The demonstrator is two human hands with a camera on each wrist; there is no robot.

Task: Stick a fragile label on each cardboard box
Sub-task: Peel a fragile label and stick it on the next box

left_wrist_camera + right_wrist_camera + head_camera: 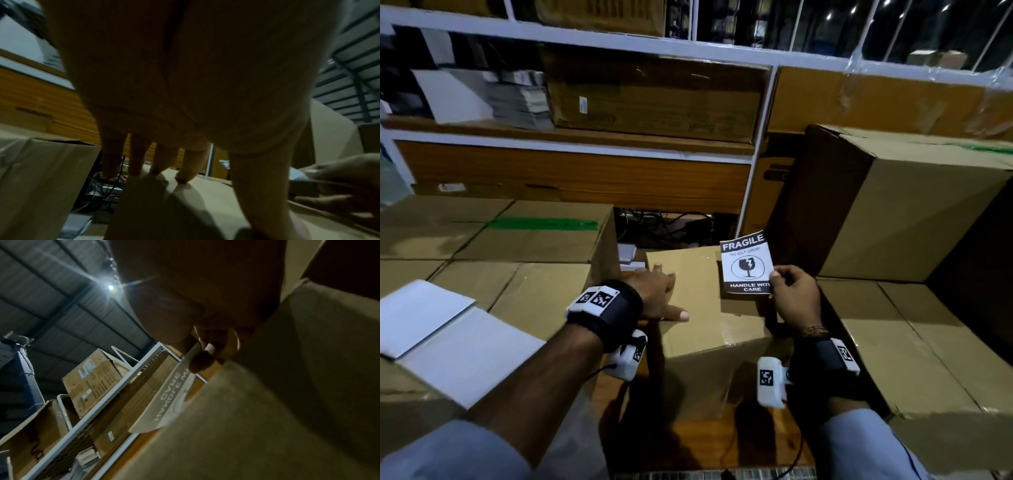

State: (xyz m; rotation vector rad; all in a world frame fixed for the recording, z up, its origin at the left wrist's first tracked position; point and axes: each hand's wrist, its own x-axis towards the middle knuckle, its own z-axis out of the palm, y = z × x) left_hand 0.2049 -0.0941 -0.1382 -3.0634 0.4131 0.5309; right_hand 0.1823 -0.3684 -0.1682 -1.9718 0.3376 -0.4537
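A black-and-white fragile label (746,265) hangs upright above the middle cardboard box (702,301), printed side toward me. My right hand (791,291) pinches its lower right corner between thumb and fingers. The right wrist view shows the label (164,402) from below with a fingertip (199,363) on it. My left hand (657,294) lies flat on the box top near its left edge, fingers straight and spread. In the left wrist view those fingers (139,155) touch the box top (205,203).
Taller cardboard boxes stand left (544,236) and right (900,205) of the middle box. White backing sheets (438,332) lie on the boxes at the left. A white-framed shelf (585,144) with boxes and stacked papers fills the back. Cables lie in the gap behind the middle box.
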